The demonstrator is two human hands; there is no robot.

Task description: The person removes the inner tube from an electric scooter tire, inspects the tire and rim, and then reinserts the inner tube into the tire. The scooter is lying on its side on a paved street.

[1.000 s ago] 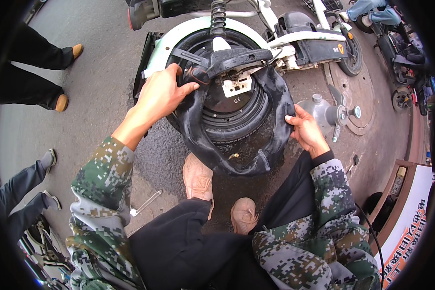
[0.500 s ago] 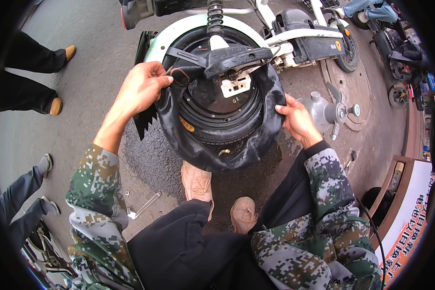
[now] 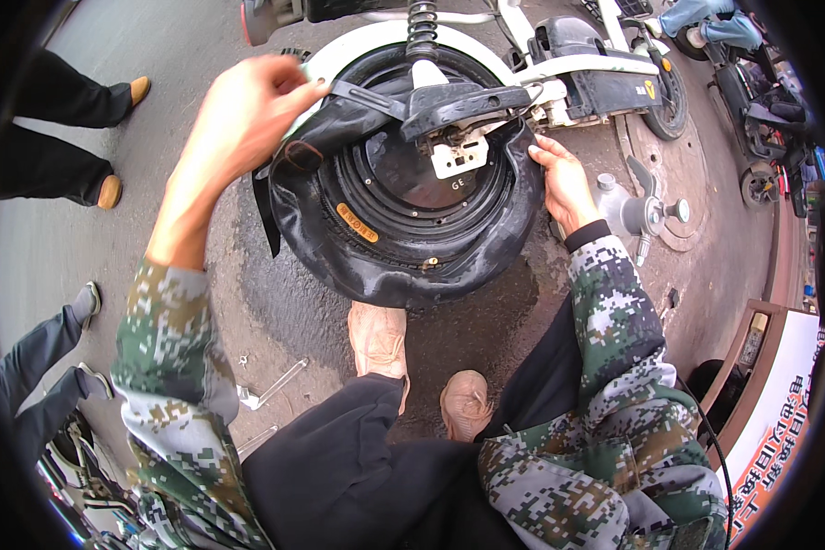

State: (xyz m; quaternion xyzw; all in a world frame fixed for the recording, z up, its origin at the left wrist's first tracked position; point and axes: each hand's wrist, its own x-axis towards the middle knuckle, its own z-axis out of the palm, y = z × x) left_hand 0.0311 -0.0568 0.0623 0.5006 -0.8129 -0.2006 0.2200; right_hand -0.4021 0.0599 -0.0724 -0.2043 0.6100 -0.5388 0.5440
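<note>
Raising left hand (image 3: pixel 250 112): up from the tube toward the white fender (image 3: pixel 357 43); too blurred for me to tell your grip;
Black inner tube (image 3: pixel 335 261): draped around the lower hub wheel (image 3: pixel 401 174), closer than before; your wrapping seems further along;
Valve stem (image 3: pixel 431 264): drawn nearer the wheel;
Right hand (image 3: pixel 566 183): pinching the tube's right edge.

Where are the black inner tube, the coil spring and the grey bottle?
Black inner tube (image 3: pixel 390 286): head view, on its lower curve.
Coil spring (image 3: pixel 422 33): head view, on its coils.
Grey bottle (image 3: pixel 620 205): head view, on its rounded body.
</note>
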